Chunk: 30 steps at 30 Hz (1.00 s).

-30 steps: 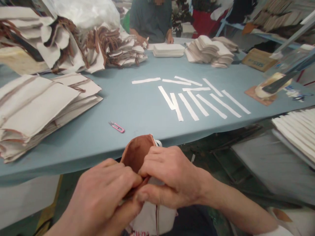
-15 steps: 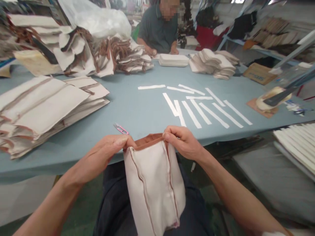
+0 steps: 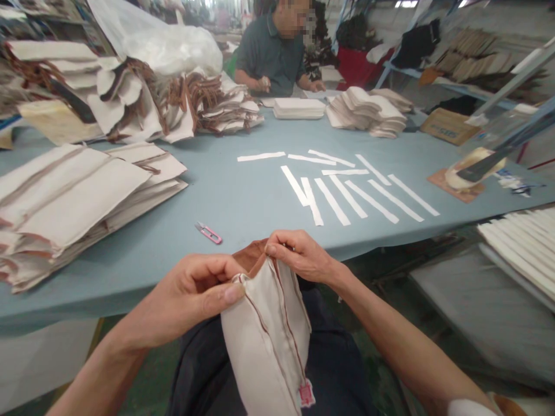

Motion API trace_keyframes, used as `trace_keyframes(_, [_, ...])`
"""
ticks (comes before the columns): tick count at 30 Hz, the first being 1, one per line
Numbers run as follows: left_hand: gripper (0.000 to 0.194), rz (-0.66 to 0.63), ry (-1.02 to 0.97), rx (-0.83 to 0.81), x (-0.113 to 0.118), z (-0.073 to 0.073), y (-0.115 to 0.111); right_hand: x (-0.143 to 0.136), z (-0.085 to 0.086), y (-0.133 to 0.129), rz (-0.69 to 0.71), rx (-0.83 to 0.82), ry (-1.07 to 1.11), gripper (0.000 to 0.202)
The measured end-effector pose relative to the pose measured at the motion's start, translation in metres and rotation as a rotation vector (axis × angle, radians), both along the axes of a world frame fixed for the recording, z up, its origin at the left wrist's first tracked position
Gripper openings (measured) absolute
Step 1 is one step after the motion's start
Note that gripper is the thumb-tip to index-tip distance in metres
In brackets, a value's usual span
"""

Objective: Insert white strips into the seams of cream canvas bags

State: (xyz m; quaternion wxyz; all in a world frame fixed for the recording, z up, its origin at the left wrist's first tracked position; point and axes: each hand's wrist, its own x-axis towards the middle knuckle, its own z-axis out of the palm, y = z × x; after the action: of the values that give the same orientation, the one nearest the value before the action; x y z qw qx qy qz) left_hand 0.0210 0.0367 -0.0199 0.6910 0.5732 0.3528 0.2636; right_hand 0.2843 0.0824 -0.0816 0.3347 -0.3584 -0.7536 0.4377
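Note:
A cream fabric bag (image 3: 255, 346) with brown seams and a brown inner lining hangs over my lap at the table's front edge. My left hand (image 3: 203, 292) pinches its rim at the left seam, thumb on the outside. Its opposite seam top is pinched by my right hand (image 3: 299, 251). Near the bag's lower end a small red and white tag (image 3: 306, 393) shows. Pink thread snips (image 3: 208, 233) lie on the blue-green table (image 3: 225, 196), just beyond my left hand. Several white strips (image 3: 332, 201) are spread out past my right hand.
Stacked cream bags (image 3: 87, 196) lie at the left, with more brown-edged pieces (image 3: 208, 104) behind. Across the table a person (image 3: 273, 52) stands near cream stacks (image 3: 299, 108). A tape roll (image 3: 472, 167) and a cardboard box (image 3: 448, 126) are at the right.
My hands have drawn closer together, and the bag's rim has folded and turned. My left thumb now lies outside the rim. The red and white tag shows more fully. The person's hands have moved.

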Motion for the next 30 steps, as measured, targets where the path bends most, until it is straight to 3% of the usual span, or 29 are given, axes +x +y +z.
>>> trace_keyframes(4, [0.04,0.053,-0.007,0.007,0.001,0.001,-0.001,-0.002,0.003,-0.001,0.037,0.019,0.014,0.042])
trace_keyframes(10, [0.053,0.135,0.06,0.087,0.008,0.004,-0.005,-0.011,0.031,-0.019,0.144,0.015,0.226,0.039])
trace_keyframes(14, [0.054,0.118,0.08,0.093,0.007,0.001,-0.007,-0.019,0.043,-0.024,0.237,-0.113,0.287,0.033])
trace_keyframes(20, [0.054,0.11,0.102,0.051,-0.002,-0.004,-0.013,-0.024,0.047,-0.023,0.332,-0.259,0.268,0.03])
trace_keyframes(30, [0.044,0.107,0.106,0.021,-0.006,0.004,-0.019,-0.033,0.056,-0.032,0.216,-0.082,0.083,0.015])
